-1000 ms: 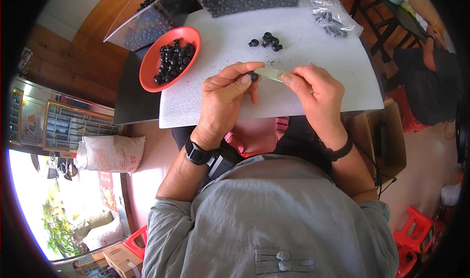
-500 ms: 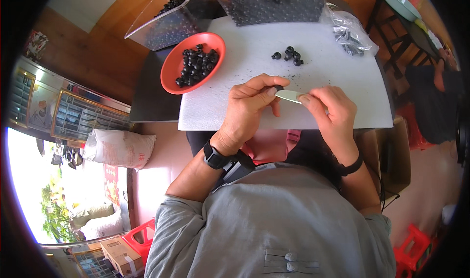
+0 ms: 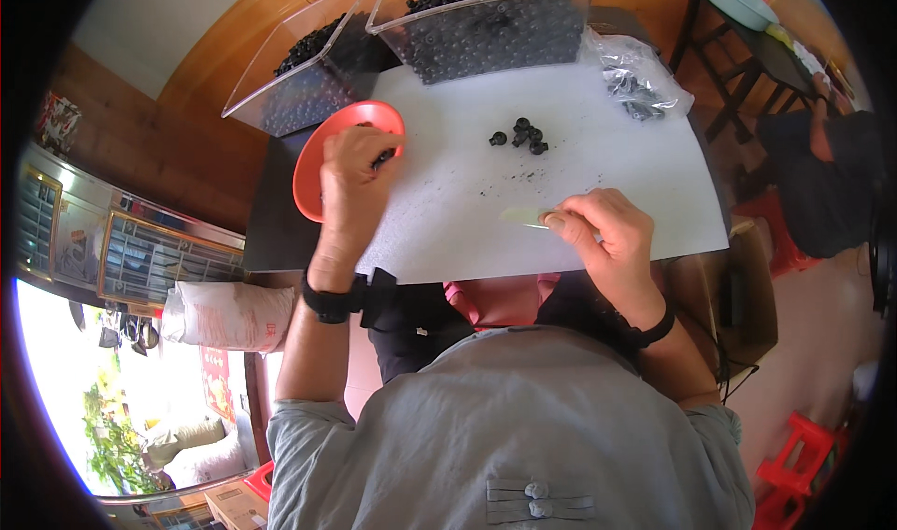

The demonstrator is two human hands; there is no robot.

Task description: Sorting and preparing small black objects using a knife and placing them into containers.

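Observation:
My left hand (image 3: 353,180) is over the red-orange bowl (image 3: 306,170), fingers bent down toward the small black round parts in it. It hides most of them, and whether its fingertips hold a part cannot be made out. My right hand (image 3: 607,236) is closed on a small knife (image 3: 525,217), pinched between thumb and fingers. Its pale, thin blade points left above the white foam sheet (image 3: 448,240). Beyond the blade lies a little cluster of black knobbed parts (image 3: 525,136), with dark crumbs scattered around it.
Two clear plastic bins full of black parts stand at the back, one in the middle (image 3: 495,40) and one at the left (image 3: 308,82). A clear plastic bag (image 3: 640,77) with dark parts lies at the back right. Another person (image 3: 813,175) sits at the right.
My left hand has moved from beside the knife, where it pinched a dark part, leftward to the bowl. My right hand keeps the knife, slightly lower left in view. The whole view has shifted.

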